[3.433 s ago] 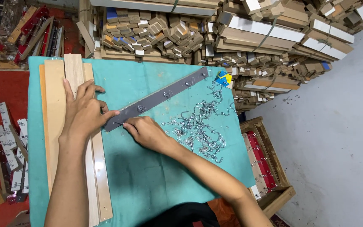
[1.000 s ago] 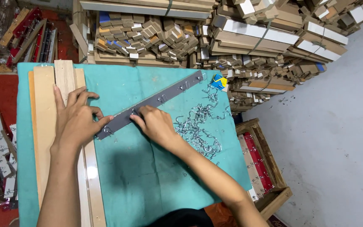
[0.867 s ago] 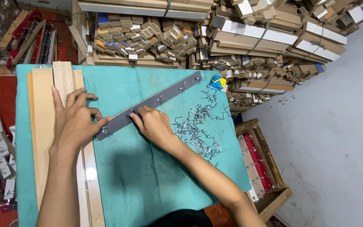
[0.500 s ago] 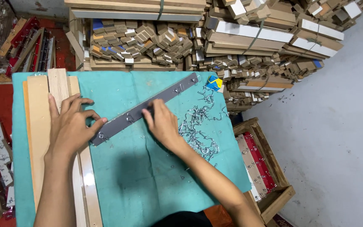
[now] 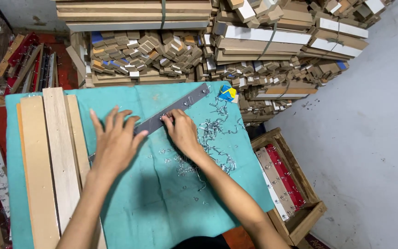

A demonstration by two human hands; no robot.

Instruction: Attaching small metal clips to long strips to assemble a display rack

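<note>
Stacked wood offcuts point(image 5: 162, 55) are filling the background behind a teal worktop point(image 5: 162, 207). A grey metal strip point(image 5: 171, 109) is lying diagonally across it, long axis running from lower left to upper right. The left hand point(image 5: 114, 143) is pressing flat, fingers spread, on its lower end; the right hand point(image 5: 180, 131) is resting curled at its middle. Loose hooks point(image 5: 217, 138) nearby could snag, and the strip may slip on the cloth.

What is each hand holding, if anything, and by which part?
Neither grips anything: left hand lies flat on the grey metal strip's lower end; right hand presses its middle.
</note>
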